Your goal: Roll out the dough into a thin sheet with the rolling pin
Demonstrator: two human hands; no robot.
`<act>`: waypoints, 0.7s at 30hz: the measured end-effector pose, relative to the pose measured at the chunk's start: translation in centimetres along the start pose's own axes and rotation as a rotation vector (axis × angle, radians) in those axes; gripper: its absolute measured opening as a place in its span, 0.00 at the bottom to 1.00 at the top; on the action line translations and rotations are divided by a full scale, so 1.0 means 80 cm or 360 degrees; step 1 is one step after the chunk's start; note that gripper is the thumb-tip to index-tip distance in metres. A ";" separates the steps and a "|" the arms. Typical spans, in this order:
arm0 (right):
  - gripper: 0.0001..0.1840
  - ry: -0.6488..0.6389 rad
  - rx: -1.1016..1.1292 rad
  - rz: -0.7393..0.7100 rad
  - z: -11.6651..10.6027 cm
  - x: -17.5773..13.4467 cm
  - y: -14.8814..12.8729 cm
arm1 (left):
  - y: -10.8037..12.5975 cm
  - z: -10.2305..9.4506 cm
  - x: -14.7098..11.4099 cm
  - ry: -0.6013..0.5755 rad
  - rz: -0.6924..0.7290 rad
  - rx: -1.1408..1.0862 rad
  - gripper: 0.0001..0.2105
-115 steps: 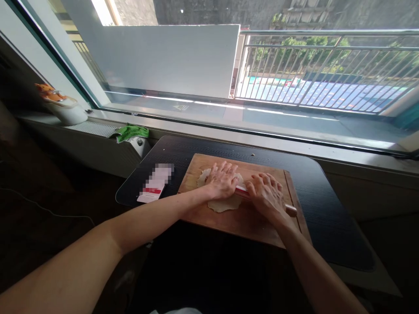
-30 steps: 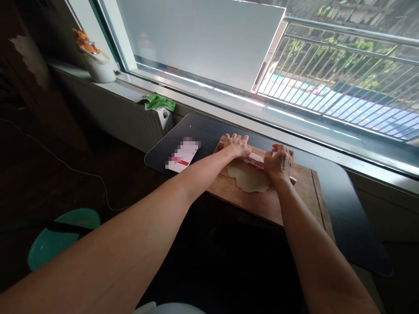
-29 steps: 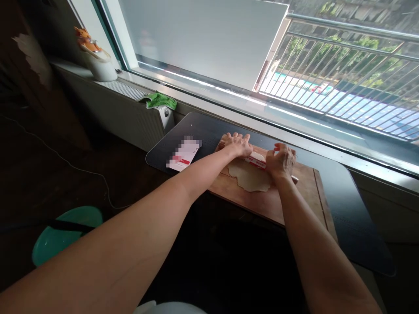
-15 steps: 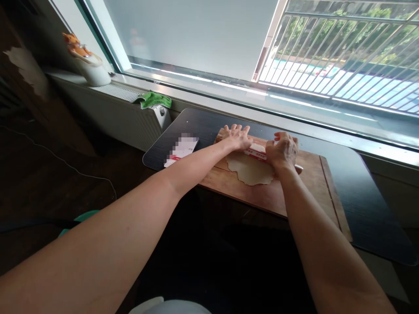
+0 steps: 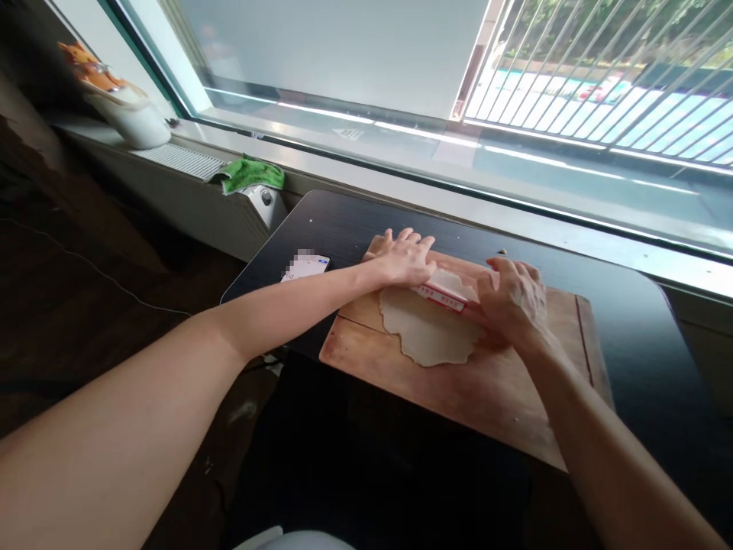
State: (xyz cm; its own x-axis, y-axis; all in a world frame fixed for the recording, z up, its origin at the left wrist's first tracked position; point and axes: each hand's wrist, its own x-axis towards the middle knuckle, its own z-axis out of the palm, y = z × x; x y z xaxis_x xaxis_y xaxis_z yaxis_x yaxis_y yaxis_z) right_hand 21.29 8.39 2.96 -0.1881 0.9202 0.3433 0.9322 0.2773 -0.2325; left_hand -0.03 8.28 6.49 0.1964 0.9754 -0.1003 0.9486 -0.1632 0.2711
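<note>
A thin, uneven sheet of dough point(image 5: 431, 332) lies flat on a wooden board point(image 5: 401, 382). Across its far part is what looks like a rolling pin with a red-and-white printed wrap point(image 5: 443, 296), its ends covered by my hands. My left hand point(image 5: 405, 258) rests palm down over the left end, fingers stretched forward and spread. Over the right end lies my right hand point(image 5: 515, 298), palm down too, with its fingers extended and apart. Both hands press on the pin rather than wrap round it, as far as the view shows.
The board lies on a dark table point(image 5: 635, 336). A phone point(image 5: 309, 266) is at the table's left. Beyond stand a radiator point(image 5: 229, 218) with a green cloth point(image 5: 252, 174) and a white pot point(image 5: 137, 118) holding an orange toy. A window sill point(image 5: 401, 172) runs behind the table.
My view has shifted, so the board and dough appear lower and more of the dough shows in front of my hands. Both hands stay on the rolling pin.
</note>
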 end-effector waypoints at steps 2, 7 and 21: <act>0.20 -0.0014 0.0025 -0.0053 -0.007 -0.009 -0.006 | -0.002 0.004 -0.001 0.0131 -0.0072 -0.0091 0.23; 0.19 -0.0144 0.0013 0.0013 -0.023 -0.019 -0.021 | 0.005 0.011 -0.004 0.0389 -0.0473 -0.0172 0.19; 0.21 -0.0094 -0.0016 0.0110 -0.001 -0.044 -0.026 | 0.011 0.037 -0.042 0.0264 -0.0378 0.0024 0.25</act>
State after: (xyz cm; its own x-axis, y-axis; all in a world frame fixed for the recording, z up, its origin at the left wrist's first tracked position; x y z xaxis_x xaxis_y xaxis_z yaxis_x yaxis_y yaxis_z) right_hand 20.02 4.54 2.28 -0.1411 0.9518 0.2724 0.9467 0.2102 -0.2441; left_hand 0.84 4.41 4.24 -0.0737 0.9973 -0.0007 0.9670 0.0716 0.2444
